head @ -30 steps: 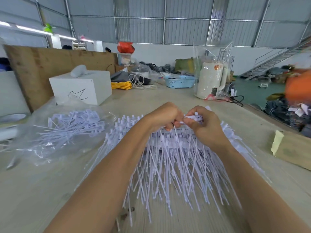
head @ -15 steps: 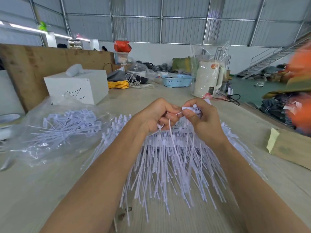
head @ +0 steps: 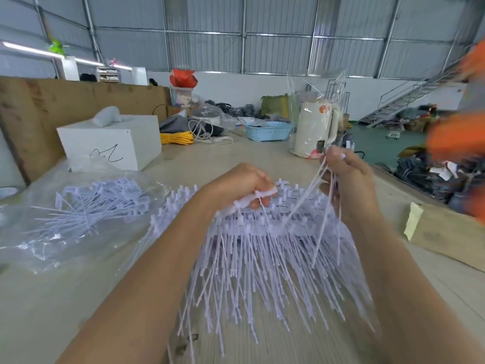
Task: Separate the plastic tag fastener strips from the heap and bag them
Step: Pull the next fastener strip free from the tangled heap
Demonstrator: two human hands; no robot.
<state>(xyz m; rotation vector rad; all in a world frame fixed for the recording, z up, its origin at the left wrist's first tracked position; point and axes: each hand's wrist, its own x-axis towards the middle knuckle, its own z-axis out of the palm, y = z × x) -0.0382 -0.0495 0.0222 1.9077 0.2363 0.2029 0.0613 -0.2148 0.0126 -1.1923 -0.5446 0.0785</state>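
A heap of white plastic tag fastener strips point(head: 262, 258) lies fanned out on the table in front of me, thin tails pointing towards me. My left hand point(head: 238, 187) is closed on the head bar of one strip at the top of the heap. Up and to the right, my right hand point(head: 346, 179) is raised, pinching a few fasteners whose thin tails stretch down into the heap. To the left lies a clear plastic bag point(head: 52, 237) with several fastener strips point(head: 99, 203) inside it.
A white box point(head: 112, 143) stands behind the bag, with a wooden board point(head: 39, 114) behind that. Further back are a yellow cable coil point(head: 177, 137), a blue basket point(head: 267, 131) and a bagged white kettle point(head: 315, 130). A cardboard piece point(head: 451, 235) lies right. A blurred person in orange point(head: 459, 132) is at the far right.
My right hand has pulled up and to the right, away from my left hand, drawing a few fasteners out of the heap. My left hand stays closed on the strip.
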